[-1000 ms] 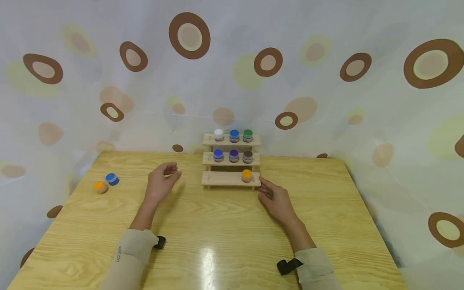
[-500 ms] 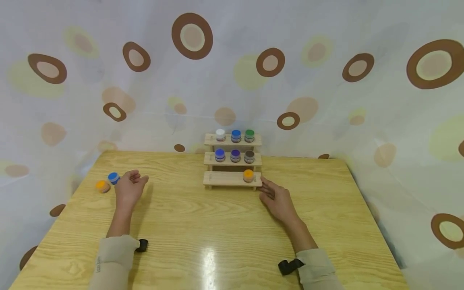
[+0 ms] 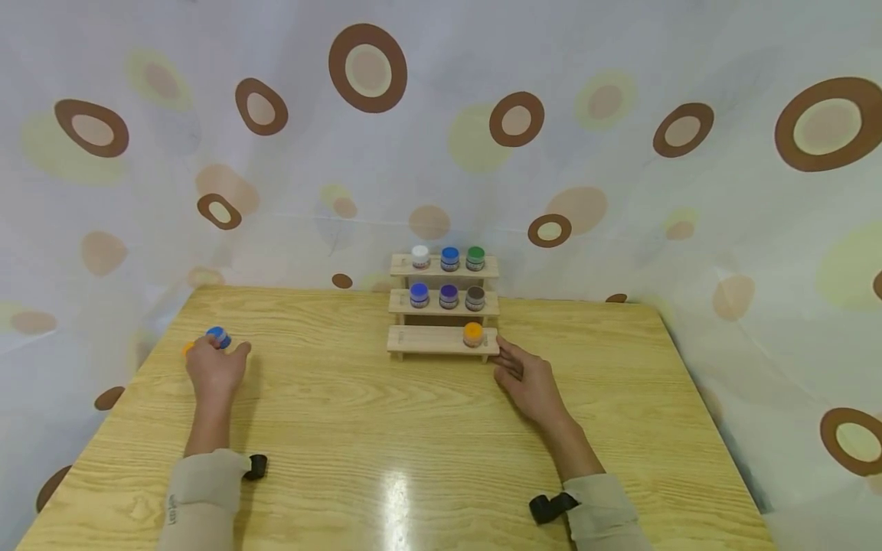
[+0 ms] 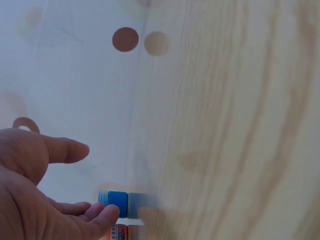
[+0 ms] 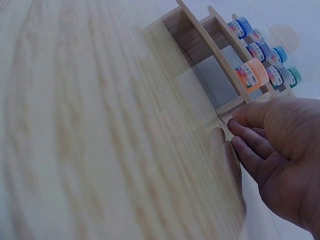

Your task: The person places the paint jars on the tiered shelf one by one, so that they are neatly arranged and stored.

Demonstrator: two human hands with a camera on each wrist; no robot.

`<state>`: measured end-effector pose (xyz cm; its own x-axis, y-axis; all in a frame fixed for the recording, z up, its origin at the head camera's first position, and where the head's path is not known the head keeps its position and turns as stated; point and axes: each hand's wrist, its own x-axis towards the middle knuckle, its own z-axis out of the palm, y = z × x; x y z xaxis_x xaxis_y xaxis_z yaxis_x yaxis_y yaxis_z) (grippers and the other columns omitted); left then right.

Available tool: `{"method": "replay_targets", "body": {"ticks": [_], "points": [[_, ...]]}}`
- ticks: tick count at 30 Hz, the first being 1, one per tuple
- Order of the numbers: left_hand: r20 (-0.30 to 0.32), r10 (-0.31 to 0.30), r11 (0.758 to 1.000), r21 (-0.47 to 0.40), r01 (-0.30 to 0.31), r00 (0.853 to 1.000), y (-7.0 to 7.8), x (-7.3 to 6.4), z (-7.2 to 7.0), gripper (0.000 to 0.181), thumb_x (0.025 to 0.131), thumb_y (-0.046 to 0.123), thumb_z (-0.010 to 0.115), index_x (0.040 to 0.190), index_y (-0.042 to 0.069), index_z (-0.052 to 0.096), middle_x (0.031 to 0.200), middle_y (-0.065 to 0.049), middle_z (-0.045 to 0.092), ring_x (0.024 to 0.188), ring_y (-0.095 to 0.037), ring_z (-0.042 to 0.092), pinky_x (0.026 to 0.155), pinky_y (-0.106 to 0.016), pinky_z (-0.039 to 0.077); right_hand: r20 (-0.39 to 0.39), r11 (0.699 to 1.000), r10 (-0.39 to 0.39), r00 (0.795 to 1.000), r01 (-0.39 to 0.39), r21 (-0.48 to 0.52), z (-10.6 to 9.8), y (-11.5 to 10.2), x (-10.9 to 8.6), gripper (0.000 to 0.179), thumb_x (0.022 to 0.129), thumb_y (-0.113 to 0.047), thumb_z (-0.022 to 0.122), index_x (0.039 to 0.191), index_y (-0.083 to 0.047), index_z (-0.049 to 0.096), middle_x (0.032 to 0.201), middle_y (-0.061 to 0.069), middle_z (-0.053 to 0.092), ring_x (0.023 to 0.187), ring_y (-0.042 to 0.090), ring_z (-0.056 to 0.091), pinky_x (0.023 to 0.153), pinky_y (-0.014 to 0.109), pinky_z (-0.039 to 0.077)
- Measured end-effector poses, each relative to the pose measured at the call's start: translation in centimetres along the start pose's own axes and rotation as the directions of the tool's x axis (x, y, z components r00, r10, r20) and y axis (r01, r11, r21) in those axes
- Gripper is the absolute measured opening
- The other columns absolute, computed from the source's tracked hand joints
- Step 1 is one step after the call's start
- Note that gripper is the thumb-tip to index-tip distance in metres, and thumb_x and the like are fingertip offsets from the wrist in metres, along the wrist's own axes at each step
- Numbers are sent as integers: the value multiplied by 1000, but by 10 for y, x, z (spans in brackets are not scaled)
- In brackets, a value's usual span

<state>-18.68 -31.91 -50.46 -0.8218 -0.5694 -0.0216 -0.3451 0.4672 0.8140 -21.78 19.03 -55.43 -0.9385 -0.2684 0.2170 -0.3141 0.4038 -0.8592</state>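
My left hand point(image 3: 215, 371) is over the table's left side, thumb spread away from the fingers, nothing gripped. Its fingers lie beside a small blue-lidded paint jar point(image 3: 219, 337); whether they touch it I cannot tell. An orange paint jar point(image 4: 119, 232) sits close by, mostly hidden by the hand in the head view. My right hand point(image 3: 530, 386) has its fingertips at the right end of the three-step wooden rack point(image 3: 427, 339), relaxed and seemingly touching it. On the rack's lowest step, at the right, stands another orange jar point(image 5: 251, 75).
The middle step bears a blue jar point(image 3: 419, 295), a purple jar point(image 3: 449, 296) and a dark brown jar point(image 3: 475, 298). White point(image 3: 420, 257), blue point(image 3: 450, 259) and green point(image 3: 475, 258) jars stand on the top step. A patterned curtain point(image 3: 310, 153) backs the wooden table point(image 3: 358, 428).
My left hand has moved left across the table to the two loose jars, now covering most of the orange one. The right hand stays at the rack's end.
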Motion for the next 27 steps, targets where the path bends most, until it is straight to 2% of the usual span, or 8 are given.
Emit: {"method": "replay_targets", "body": {"ticks": [2,4,11,17,22,27], "points": [[-5,-6,1000,3,6,1000,-1,1,-1,61,101,18,65,143,-19,41,148,-40,41,140,-58,37,114,-65,39,-1,1000,3,1000,-3,4,-1,0,0,60,101,4,68,157,3,45,143,26,62,126,37,67,103,35,56],[2,-14,1000,11,14,1000,-2,4,-2,62,101,20,64,143,-18,40,147,-41,38,141,-60,33,115,-66,36,-2,1000,4,1000,-4,7,-1,0,0,60,101,4,68,157,3,46,143,25,62,126,37,67,103,35,56],[33,-32,999,44,30,999,0,17,-7,73,101,22,61,153,-19,28,153,-43,33,144,-61,29,118,-67,33,-3,1000,12,1000,-12,6,-1,2,0,60,101,4,68,157,1,46,143,25,63,126,36,68,104,35,56],[61,-56,998,41,54,997,0,30,-8,83,103,20,58,163,-13,12,164,-39,22,152,-57,20,125,-63,27,-13,1000,-14,1000,14,-8,0,3,0,60,100,6,68,156,4,46,141,26,64,124,38,68,103,38,56],[63,-25,999,40,23,998,1,38,-5,81,103,19,57,164,-11,13,166,-37,23,153,-56,22,125,-63,27,-6,1000,-5,1000,5,-4,0,1,0,60,101,5,67,156,3,46,141,25,64,124,38,68,103,36,56],[90,1,999,48,-6,996,2,46,3,78,105,21,58,165,-9,16,166,-34,28,150,-53,32,123,-64,30,2,1000,17,1000,-17,-6,-1,0,0,60,101,4,67,157,2,45,142,24,64,125,35,68,104,36,56]]}}
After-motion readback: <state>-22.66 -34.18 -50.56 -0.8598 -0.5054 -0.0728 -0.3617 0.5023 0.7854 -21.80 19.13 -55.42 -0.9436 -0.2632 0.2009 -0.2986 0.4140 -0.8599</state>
